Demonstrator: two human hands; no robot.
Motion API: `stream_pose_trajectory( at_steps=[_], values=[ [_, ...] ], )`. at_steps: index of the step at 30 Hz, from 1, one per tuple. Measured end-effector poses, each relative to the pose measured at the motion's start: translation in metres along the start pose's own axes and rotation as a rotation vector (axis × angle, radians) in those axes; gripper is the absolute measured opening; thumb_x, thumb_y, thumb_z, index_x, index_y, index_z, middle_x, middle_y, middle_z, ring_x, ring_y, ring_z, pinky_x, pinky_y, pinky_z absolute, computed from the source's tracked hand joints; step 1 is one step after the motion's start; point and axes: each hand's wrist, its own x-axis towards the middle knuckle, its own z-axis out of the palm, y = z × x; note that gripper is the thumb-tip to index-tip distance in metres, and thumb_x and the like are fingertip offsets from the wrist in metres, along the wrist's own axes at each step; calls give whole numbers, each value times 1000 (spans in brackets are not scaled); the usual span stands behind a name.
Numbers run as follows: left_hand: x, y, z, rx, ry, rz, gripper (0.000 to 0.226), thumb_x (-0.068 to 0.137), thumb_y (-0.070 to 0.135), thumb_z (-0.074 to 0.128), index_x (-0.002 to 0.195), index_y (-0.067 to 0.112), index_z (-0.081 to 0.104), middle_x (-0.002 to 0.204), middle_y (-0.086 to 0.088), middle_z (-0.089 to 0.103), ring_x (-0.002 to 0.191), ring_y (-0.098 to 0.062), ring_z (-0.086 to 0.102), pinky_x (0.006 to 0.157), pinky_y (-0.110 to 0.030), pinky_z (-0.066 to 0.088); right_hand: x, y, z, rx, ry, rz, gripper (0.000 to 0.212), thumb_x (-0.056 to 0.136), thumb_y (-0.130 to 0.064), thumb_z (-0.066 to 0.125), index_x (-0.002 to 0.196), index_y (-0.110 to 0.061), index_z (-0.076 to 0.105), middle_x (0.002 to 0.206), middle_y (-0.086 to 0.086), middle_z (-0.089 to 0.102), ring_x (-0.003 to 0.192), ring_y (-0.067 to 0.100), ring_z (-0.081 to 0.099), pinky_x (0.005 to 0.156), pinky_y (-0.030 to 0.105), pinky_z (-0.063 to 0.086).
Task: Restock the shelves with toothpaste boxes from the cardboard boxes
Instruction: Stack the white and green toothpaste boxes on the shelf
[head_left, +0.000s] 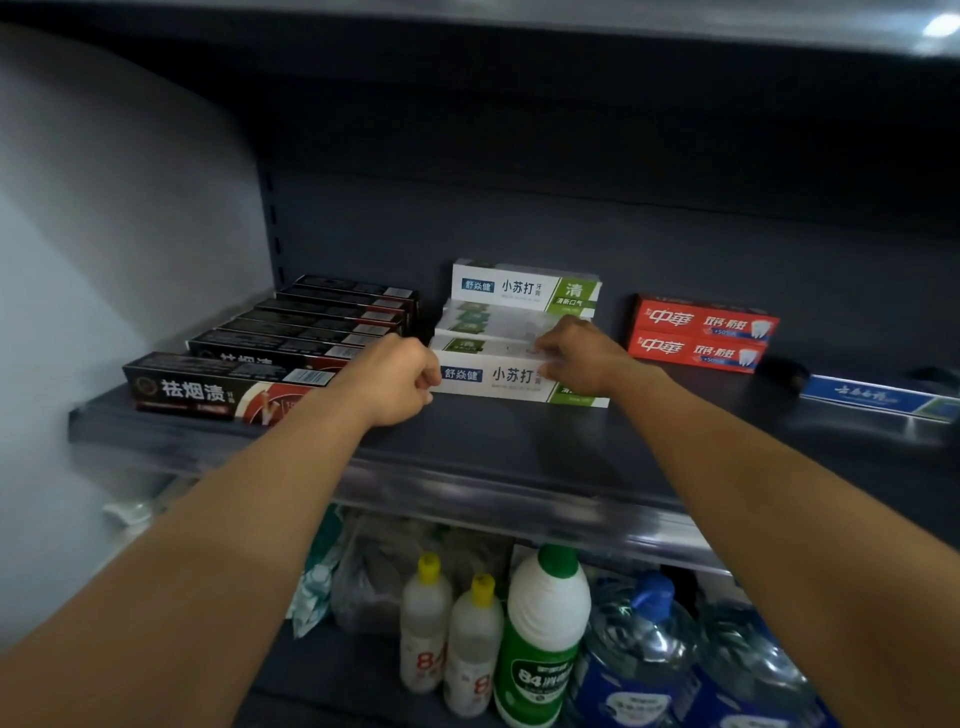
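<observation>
Both my arms are up on the dark shelf (519, 441), and the front white-and-green toothpaste box (498, 382) sits dead centre between my hands, lying flat with its long face toward me. My left hand (400, 382) is at the box's nine o'clock end, fingers curled tight into a fist against that end; whether they actually pinch the cardboard I cannot tell. My right hand (576, 361) comes in at the box's two o'clock, fingers bent down over its top edge and gripping it.

Behind it, toward twelve o'clock, more white-and-green boxes (519, 306) are stacked up, the top one showing its full label. At nine o'clock from my left hand runs a row of black toothpaste boxes (291, 338), the front one partly hidden by my wrist. At three o'clock, apart from my right hand, two red toothpaste boxes (701, 332) are stacked, and farther that way a blue box (878, 400) lies flat.

Down at six o'clock, on the lower shelf, stand two yellow-capped bottles (452, 634), a green-and-white bottle (545, 634) and blue-capped water jugs (644, 649).
</observation>
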Motion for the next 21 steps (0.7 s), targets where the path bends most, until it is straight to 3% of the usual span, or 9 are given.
stream_pose_trajectory(
  at_steps=[12, 16, 21],
  values=[
    [0, 1, 5, -24, -1, -1, 29, 84, 11, 71, 112, 14, 70, 104, -3, 71, 95, -16, 65, 90, -32, 52, 0, -6, -4, -111, 29, 23, 43, 93, -31, 60, 133, -14, 55, 132, 11, 48, 121, 28, 47, 102, 41, 43],
    [-13, 11, -1, -29, 0, 5, 29, 84, 11, 71, 113, 13, 70, 105, -4, 70, 96, -17, 65, 89, -31, 51, -20, -16, -13, -104, 16, 33, 46, 91, -27, 61, 135, -16, 53, 134, 10, 50, 122, 30, 48, 102, 41, 44],
    [-50, 34, -14, -17, 4, 5, 28, 84, 13, 71, 112, 15, 69, 108, -5, 69, 101, -22, 64, 94, -39, 52, -71, -35, -24, -77, -1, 41, 39, 87, -18, 62, 126, -18, 60, 122, 9, 60, 110, 29, 57, 93, 38, 50]
  ],
)
